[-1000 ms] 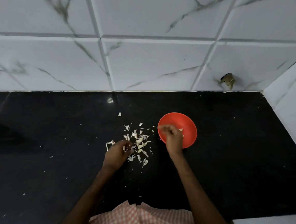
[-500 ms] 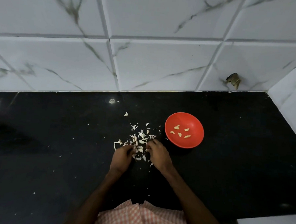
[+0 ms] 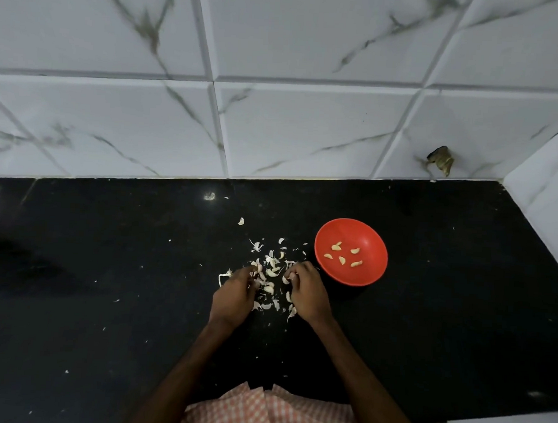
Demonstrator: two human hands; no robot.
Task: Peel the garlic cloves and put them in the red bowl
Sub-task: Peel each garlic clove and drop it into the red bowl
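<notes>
White marble-look wall tiles [image 3: 307, 132] fill the top half, grey veins, with a second white wall [image 3: 550, 193] meeting them at the right corner. Black countertop [image 3: 105, 299] below, glossy, dotted with small pale flecks. Orange-and-white checked shirt [image 3: 270, 411] at the bottom edge, both bare forearms reaching forward from it.

Red bowl [image 3: 365, 275] sits upright on the counter, right of centre, just beside the right hand and apart from it. Left hand [image 3: 234, 298] is palm down, fingers curled into the left side of the garlic pile; cannot tell what it grips, if anything. Right hand [image 3: 309, 293] is at the pile's right side, fingers bent in, fingertips pinching a pale garlic piece [image 3: 287, 279].

Garlic pile [image 3: 273, 271], loose cloves and papery skins mixed, lies scattered on the counter between and just beyond the two hands, left of the bowl. Five peeled cloves [image 3: 342, 260], yellowish, lie spread apart on the bowl's floor. Dark brownish mark [image 3: 440, 160] on a tile low near the right corner. One stray skin bit [image 3: 241, 221] sits alone beyond the pile, toward the wall.
</notes>
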